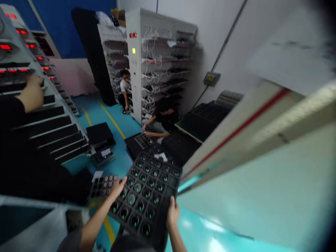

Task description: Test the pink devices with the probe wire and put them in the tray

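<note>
Black tray (163, 210) fills the near space, held out in front of the wearer and slightly turned, its grid of compartments mostly filled with round dark pieces (140, 206) that show small green spots. Left hand (118, 188) grips its left edge and right hand (173, 214) grips its right edge, the two well apart with the tray between them; the fingers underneath are hidden. Just beyond the left hand, lower down, sits a smaller tray (98, 189) of dark and pale squares. At the far left, a co-worker's hand (34, 93) reaches to a rack (67, 117) with red displays. Ahead, a person in dark clothing (168, 120) sits on the floor, both hands near a gridded tray (143, 140), beside a tall white rack (135, 75) hung with white cables (152, 63). Farther back, another person in a white top (125, 86) crouches by the shelving
</note>
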{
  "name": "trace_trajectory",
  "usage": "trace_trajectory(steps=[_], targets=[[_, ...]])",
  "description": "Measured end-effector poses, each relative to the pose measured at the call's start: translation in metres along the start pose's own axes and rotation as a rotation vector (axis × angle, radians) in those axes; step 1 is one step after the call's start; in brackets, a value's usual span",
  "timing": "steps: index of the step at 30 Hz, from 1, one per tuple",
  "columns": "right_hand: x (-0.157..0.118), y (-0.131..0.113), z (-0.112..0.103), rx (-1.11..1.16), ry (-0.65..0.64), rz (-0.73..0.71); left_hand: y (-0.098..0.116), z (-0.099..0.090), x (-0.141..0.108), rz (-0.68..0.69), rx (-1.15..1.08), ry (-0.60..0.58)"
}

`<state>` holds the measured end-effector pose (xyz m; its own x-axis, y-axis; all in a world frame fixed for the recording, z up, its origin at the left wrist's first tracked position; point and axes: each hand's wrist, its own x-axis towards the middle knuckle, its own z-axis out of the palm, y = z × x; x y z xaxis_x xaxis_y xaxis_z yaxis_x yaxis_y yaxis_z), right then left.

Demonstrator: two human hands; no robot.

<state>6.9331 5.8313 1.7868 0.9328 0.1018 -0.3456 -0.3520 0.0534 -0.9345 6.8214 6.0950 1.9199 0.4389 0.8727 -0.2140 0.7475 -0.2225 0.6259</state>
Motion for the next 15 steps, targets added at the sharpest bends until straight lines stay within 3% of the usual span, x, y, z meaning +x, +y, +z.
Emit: trace_trajectory(steps=[5, 8, 11, 15], targets=[[-0.039, 0.010, -0.092, 0.037, 0.023, 0.084, -0.011, 0.013, -0.124, -0.008, 0.010, 0.071], [-0.064, 0.012, -0.145, 0.092, 0.058, 0.121, -0.011, 0.022, -0.186, 0.042, 0.007, 0.070], [-0.085, 0.022, -0.194, 0.138, 0.095, 0.150, -0.010, 0.042, -0.227, 0.085, 0.011, 0.054], [-0.097, 0.044, -0.262, 0.192, 0.183, 0.185, -0.002, 0.092, -0.259, 0.149, 0.042, -0.039]])
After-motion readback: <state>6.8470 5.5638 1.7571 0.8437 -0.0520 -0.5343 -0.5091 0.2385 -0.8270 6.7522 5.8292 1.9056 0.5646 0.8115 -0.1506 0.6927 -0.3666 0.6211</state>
